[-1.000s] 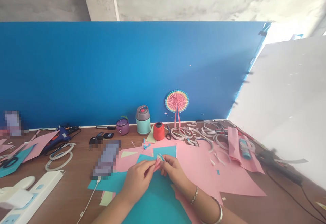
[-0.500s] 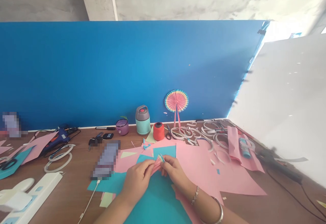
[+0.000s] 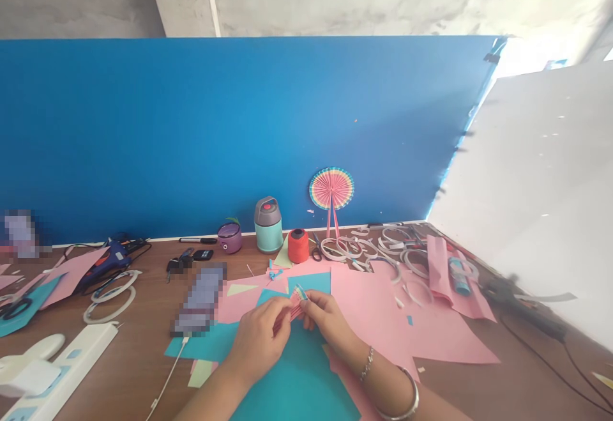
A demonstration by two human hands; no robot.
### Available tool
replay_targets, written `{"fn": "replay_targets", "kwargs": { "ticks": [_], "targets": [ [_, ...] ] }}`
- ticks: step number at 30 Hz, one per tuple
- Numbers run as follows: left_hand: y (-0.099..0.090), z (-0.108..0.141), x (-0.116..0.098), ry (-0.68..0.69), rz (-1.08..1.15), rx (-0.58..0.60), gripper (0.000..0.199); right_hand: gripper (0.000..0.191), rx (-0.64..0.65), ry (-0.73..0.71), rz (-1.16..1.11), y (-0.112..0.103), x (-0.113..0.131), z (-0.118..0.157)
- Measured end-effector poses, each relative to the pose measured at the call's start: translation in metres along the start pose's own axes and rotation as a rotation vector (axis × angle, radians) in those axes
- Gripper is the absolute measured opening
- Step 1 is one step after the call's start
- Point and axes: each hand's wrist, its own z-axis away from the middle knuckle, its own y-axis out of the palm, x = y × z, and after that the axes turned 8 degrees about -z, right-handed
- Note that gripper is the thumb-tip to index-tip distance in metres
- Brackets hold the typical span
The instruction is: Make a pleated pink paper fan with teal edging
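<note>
Between my two hands is a small folded paper fan point(image 3: 297, 296), pleated pink with a yellow and teal edge. My left hand point(image 3: 262, 331) is closed round its pink left side, thumb and fingers pinching the pleats. My right hand point(image 3: 326, 319) pinches its right side with thumb and forefinger. The lower part of the folded paper is hidden by the fingers. Beneath the hands lies a teal paper sheet point(image 3: 292, 376), over pink paper sheets point(image 3: 368, 306). Farther back, a finished round paper fan point(image 3: 331, 190) leans upright against the blue partition.
A red thread spool point(image 3: 298, 246), a teal food jar point(image 3: 269, 226) and a purple pot point(image 3: 230, 238) stand along the back. White rings of tape point(image 3: 349, 248) lie right of them. Left are a phone point(image 3: 200, 299) with a cable and a power strip point(image 3: 67, 370). A glue gun point(image 3: 522, 309) lies right.
My left hand has shifted slightly on the pleats, and a little more of the folded fan's patterned edge shows. My right hand keeps its pinch almost unmoved.
</note>
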Motion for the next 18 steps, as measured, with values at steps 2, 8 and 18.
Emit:
{"fn": "replay_targets", "kwargs": {
  "ticks": [2, 8, 18],
  "targets": [
    [0.0008, -0.0001, -0.0001, -0.032, 0.016, -0.003, 0.02, 0.033, -0.002, 0.001, -0.002, -0.0003, -0.0007, -0.0005],
    [0.003, -0.0001, 0.0015, -0.059, 0.032, 0.006, 0.022, 0.034, 0.01, 0.011, 0.004, -0.001, -0.0023, -0.001],
    [0.0039, 0.0007, 0.0029, 0.017, 0.038, 0.003, 0.029, 0.04, 0.038, 0.005, 0.017, -0.0013, -0.0009, -0.001]
  ]
}}
